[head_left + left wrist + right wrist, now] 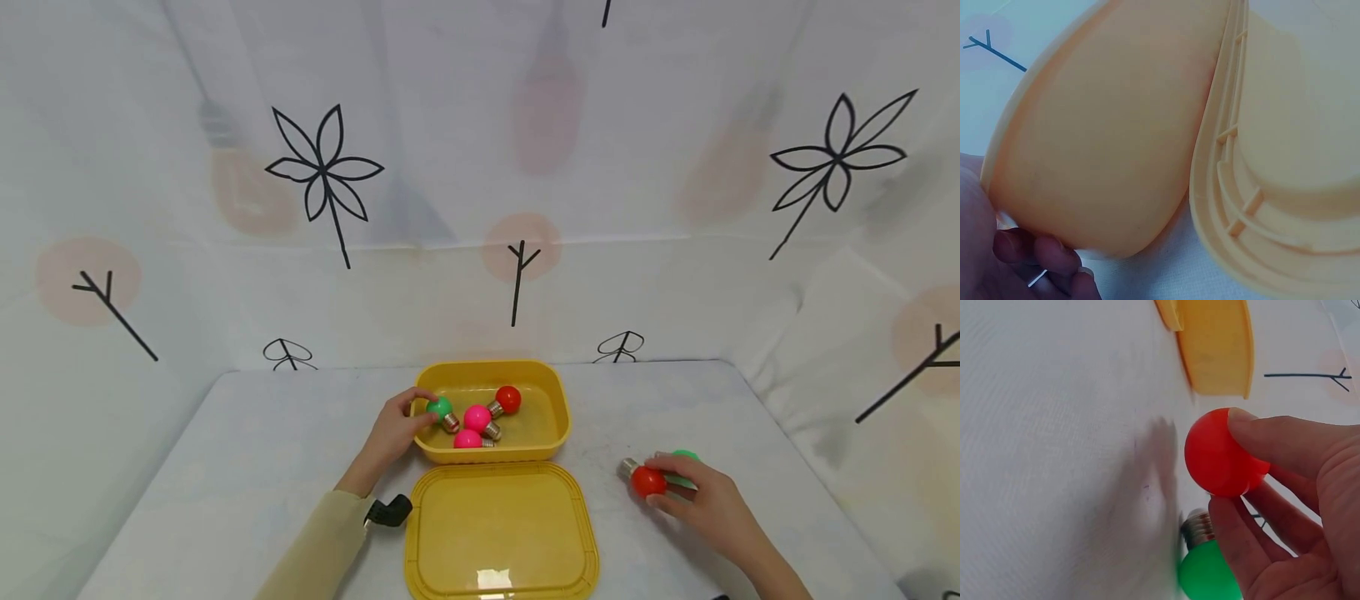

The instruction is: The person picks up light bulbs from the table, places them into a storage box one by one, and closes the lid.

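My left hand (393, 425) reaches over the left rim of a yellow plastic box (558, 433); thumb and index finger pinch a green light bulb (439, 407) inside it. In the left wrist view the other fingers (1057, 255) curl outside the box wall, and the bulb is hidden. Beside it in the box lie a red bulb (507, 399) and two pink bulbs (477, 417). On the right, my right hand (701, 500) pinches another red bulb (1219, 453) by its globe, above the cloth. Under that hand lies a second green bulb (1210, 572), partly covered by the fingers.
A flat yellow lid (501, 525) lies on the cloth-covered table (262, 467) just in front of the box, between the two arms. White fabric (450, 292) printed with plants hangs behind the table and at both sides.
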Demonstrator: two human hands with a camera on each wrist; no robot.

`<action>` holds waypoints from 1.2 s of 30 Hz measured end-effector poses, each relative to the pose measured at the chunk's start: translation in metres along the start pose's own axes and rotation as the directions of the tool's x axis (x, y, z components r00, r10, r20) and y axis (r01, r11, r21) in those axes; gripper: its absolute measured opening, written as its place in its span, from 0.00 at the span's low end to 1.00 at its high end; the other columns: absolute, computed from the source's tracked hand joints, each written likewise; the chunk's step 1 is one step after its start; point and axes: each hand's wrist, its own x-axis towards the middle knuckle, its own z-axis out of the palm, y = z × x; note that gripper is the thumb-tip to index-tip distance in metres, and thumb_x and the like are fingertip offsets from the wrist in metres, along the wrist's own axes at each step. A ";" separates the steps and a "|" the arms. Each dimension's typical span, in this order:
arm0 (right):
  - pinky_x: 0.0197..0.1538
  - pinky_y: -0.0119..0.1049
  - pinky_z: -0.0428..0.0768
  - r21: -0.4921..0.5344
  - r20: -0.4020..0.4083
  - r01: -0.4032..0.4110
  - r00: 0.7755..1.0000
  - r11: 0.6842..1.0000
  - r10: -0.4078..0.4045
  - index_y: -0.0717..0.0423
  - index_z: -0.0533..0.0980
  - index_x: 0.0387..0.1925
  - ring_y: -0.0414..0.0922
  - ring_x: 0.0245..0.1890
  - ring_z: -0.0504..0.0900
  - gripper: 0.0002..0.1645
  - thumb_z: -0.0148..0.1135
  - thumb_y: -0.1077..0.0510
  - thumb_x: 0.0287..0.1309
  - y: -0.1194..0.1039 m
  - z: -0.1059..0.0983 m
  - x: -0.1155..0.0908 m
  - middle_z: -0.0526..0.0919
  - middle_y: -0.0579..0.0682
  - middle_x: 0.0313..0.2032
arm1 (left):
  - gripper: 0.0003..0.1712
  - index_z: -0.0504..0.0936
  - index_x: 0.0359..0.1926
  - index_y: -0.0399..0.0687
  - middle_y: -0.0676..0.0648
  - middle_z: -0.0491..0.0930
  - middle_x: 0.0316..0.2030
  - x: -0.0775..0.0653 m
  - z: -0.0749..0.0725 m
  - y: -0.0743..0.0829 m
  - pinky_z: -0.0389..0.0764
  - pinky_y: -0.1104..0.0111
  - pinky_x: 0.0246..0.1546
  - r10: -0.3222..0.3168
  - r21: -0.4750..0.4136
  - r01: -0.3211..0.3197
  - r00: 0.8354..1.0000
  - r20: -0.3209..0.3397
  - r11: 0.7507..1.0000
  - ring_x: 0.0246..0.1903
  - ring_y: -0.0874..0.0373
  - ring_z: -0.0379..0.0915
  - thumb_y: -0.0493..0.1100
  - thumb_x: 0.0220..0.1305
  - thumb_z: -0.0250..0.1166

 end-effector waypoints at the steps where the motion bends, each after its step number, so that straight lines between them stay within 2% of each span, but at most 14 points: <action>1: 0.43 0.39 0.84 0.007 -0.001 0.000 1.000 1.000 0.000 0.58 0.80 0.50 0.54 0.47 0.81 0.30 0.80 0.66 0.41 0.000 0.000 0.000 0.82 0.53 0.47 | 0.10 0.83 0.44 0.49 0.41 0.73 0.63 0.000 0.000 0.000 0.56 0.44 0.68 -0.002 0.002 0.002 1.000 -0.001 1.000 0.70 0.39 0.56 0.36 0.62 0.68; 9: 0.44 0.39 0.84 0.002 0.009 -0.024 1.000 1.000 0.024 0.56 0.80 0.50 0.52 0.47 0.81 0.29 0.80 0.63 0.43 -0.004 0.000 0.001 0.83 0.52 0.48 | 0.10 0.83 0.44 0.49 0.41 0.74 0.63 0.000 0.000 -0.001 0.56 0.44 0.68 0.003 0.003 -0.003 1.000 -0.002 1.000 0.70 0.39 0.56 0.36 0.62 0.68; 18: 0.44 0.27 0.81 -0.004 0.000 -0.031 1.000 1.000 0.031 0.54 0.80 0.51 0.44 0.45 0.80 0.28 0.79 0.61 0.45 -0.009 -0.001 0.003 0.84 0.48 0.46 | 0.09 0.83 0.44 0.48 0.41 0.75 0.61 -0.003 -0.001 0.003 0.57 0.45 0.68 0.031 -0.012 -0.031 1.000 0.003 0.999 0.71 0.40 0.56 0.36 0.62 0.68; 25: 0.45 0.35 0.83 -0.035 -0.007 -0.001 1.000 0.999 0.001 0.54 0.80 0.51 0.49 0.46 0.81 0.28 0.79 0.63 0.45 -0.015 -0.003 0.010 0.84 0.48 0.46 | 0.09 0.83 0.44 0.48 0.41 0.75 0.61 -0.003 -0.001 0.005 0.59 0.45 0.67 0.024 -0.007 -0.024 1.000 0.002 1.000 0.69 0.40 0.58 0.36 0.62 0.68; 36: 0.45 0.36 0.83 0.034 0.008 -0.017 1.000 0.999 0.016 0.56 0.80 0.52 0.53 0.49 0.80 0.26 0.77 0.64 0.48 -0.023 -0.003 0.020 0.83 0.52 0.49 | 0.09 0.84 0.44 0.49 0.42 0.75 0.61 -0.002 -0.001 0.004 0.59 0.45 0.67 0.014 -0.012 -0.014 1.000 0.002 1.000 0.69 0.41 0.58 0.37 0.62 0.68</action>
